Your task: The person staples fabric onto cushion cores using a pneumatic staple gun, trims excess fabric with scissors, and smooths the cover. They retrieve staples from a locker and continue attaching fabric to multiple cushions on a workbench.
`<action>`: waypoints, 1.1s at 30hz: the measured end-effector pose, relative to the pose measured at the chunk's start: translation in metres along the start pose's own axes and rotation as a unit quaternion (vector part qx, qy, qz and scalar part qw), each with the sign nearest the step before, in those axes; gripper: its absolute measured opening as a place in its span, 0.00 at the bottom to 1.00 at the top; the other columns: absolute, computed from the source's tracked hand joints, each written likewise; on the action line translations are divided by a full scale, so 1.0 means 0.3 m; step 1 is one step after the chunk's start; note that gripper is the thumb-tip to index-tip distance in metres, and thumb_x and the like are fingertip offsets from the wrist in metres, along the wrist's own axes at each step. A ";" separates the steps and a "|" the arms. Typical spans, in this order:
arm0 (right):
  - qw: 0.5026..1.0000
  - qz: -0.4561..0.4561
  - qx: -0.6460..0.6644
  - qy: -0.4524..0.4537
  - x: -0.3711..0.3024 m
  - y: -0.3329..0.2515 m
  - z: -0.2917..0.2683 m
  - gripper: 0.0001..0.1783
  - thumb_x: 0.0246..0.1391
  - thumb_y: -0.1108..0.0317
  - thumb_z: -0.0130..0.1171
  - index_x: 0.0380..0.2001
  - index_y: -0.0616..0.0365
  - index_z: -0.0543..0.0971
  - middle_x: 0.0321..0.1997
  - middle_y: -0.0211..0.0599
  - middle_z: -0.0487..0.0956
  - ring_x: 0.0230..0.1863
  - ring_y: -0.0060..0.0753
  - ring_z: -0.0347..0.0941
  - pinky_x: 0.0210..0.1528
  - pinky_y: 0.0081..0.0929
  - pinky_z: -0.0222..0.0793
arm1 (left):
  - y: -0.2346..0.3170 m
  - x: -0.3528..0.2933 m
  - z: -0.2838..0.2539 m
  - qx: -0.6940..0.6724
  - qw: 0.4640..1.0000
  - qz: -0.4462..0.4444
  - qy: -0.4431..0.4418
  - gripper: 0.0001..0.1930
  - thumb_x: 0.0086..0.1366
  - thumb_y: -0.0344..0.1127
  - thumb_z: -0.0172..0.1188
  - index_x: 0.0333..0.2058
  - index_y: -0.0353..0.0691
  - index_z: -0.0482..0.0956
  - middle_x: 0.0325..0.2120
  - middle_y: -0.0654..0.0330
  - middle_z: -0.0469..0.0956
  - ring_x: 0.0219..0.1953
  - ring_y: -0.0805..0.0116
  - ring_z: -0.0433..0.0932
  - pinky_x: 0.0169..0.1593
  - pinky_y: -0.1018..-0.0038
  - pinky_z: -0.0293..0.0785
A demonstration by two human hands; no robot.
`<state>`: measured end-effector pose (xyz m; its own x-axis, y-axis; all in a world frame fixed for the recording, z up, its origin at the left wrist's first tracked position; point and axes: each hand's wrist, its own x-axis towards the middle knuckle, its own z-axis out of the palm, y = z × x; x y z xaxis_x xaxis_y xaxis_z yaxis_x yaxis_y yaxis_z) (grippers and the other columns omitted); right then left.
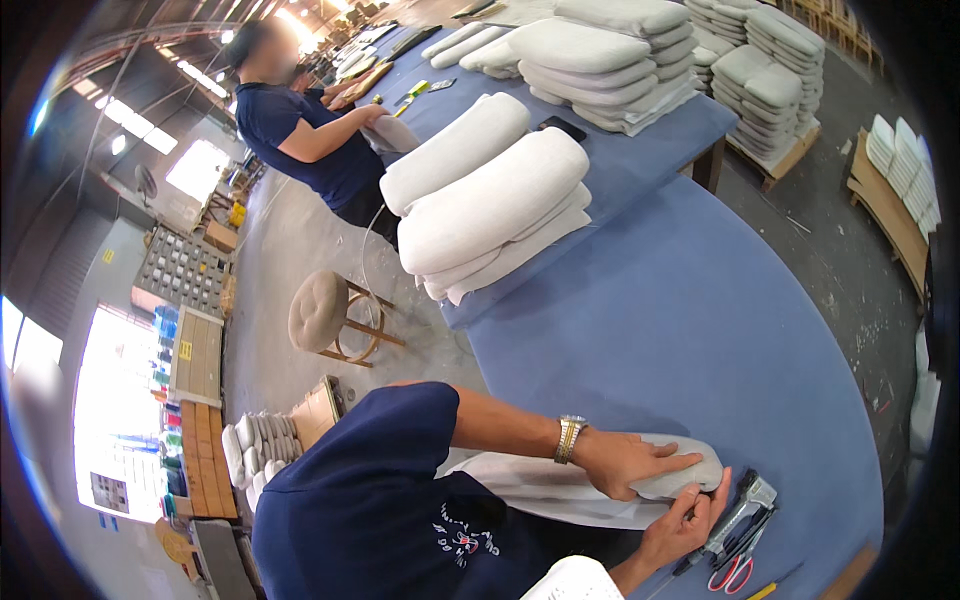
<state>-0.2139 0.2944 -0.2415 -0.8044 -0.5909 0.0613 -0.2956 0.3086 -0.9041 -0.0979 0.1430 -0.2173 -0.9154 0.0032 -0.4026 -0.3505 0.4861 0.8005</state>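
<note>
Left hand (632, 462), with a metal wristwatch (569, 439) on the wrist, lies flat, fingers spread, pressing on top of a long pale-grey fabric-covered cushion piece (600, 485); no closed grip, palm down on the fabric. Right hand (680, 525) sits just near of it, fingers pinching the cushion's near edge at its right end, grip clamped on the fabric. The cushion lies at the near edge of a wide blue felt-covered surface (690, 330), running left to right from the person's navy-blue shirt to about the middle of the near edge. Just right of the right hand, on the surface: a grey metal staple gun (742, 510), and near of it red-handled scissors (733, 572); a yellow pencil-like stick (762, 591) at the very near edge. Farther left on the surface, a stack of off-white padded cushions (490, 195); more such stacks (600, 60) at the far end. Far left, another person in a dark blue shirt (300, 135) stands working at the same surface. A round padded stool with wooden legs (325, 315) stands on the floor between the two people.
</note>
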 end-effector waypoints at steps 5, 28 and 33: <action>0.999 0.027 -0.009 -0.020 0.092 0.037 0.055 0.19 0.67 0.69 0.54 0.22 0.71 0.72 0.68 0.54 0.74 0.29 0.25 0.67 0.29 0.27 0.63 | -0.019 0.043 -0.032 -0.058 0.997 -0.055 -0.002 0.58 0.57 0.32 0.62 0.77 0.50 0.29 0.73 0.27 0.45 0.67 0.34 0.67 0.62 0.53 0.70; 0.982 0.076 0.172 -0.022 0.053 0.086 0.087 0.19 0.64 0.70 0.57 0.21 0.71 0.71 0.72 0.48 0.71 0.30 0.18 0.68 0.30 0.20 0.65 | -0.102 0.049 0.069 -0.043 0.988 0.074 0.126 0.50 0.59 0.25 0.55 0.76 0.40 0.37 0.76 0.43 0.44 0.76 0.42 0.50 0.75 0.53 0.51; 0.984 0.026 0.169 -0.045 0.088 0.174 0.121 0.12 0.61 0.74 0.56 0.37 0.75 0.82 0.72 0.47 0.72 0.49 0.32 0.80 0.47 0.27 0.76 | -0.217 0.100 0.074 0.001 0.971 0.177 0.161 0.48 0.64 0.35 0.61 0.76 0.39 0.42 0.76 0.42 0.44 0.77 0.49 0.48 0.78 0.58 0.42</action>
<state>-0.2319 0.2679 -0.3024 -0.7611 -0.6485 -0.0131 -0.0539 0.0833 -0.9951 -0.0982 0.1310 -0.2914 -0.9930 -0.1026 0.0582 -0.0018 0.5069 0.8620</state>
